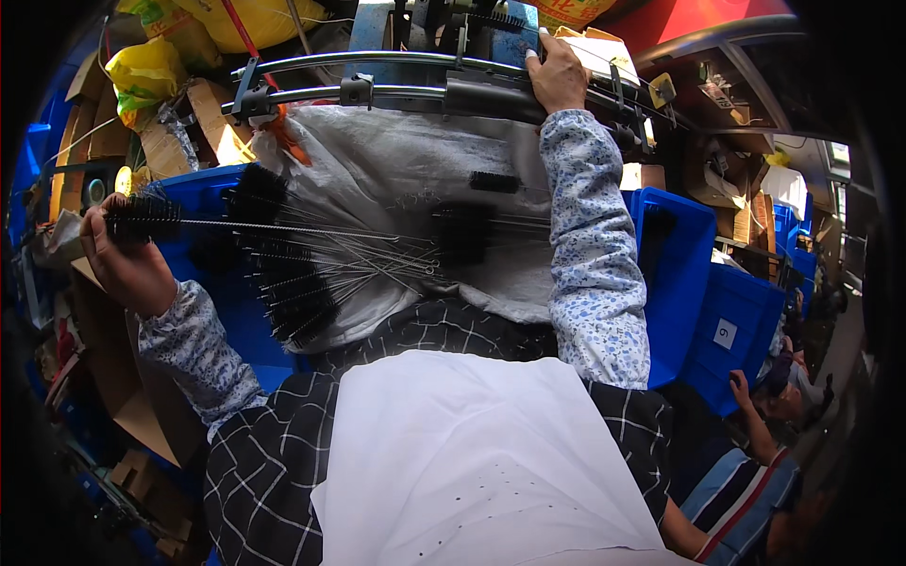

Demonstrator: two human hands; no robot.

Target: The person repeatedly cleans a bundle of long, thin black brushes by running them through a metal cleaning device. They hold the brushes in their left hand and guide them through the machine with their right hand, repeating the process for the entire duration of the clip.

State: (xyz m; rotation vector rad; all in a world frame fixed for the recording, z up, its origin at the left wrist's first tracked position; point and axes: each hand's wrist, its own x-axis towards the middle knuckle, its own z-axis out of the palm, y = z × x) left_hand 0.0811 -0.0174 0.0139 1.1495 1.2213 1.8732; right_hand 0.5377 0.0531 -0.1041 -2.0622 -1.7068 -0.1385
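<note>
My left hand (pixel 127 259) is closed on the bristle end of a black wire brush (pixel 143 219). Its twisted wire stem runs right, over a fanned pile of similar brushes (pixel 293 292) on a pale woven sheet (pixel 377 151) across my lap. At the far side, my right hand (pixel 561 75) is at the machine (pixel 377 38), beside the black cylinder (pixel 491 96) on its metal rods. Thumb and forefinger are bent close together near a black brush (pixel 491 19) in the machine; what lies between them is too small to make out.
More black brushes (pixel 462 231) lie on the sheet's right part, with a short bristle piece (pixel 494 180) above them. Blue bins (pixel 675 274) stand to the right, cardboard boxes (pixel 142 387) to the left. Yellow bags (pixel 146 71) sit at far left. Another person's arm (pixel 750 415) shows at lower right.
</note>
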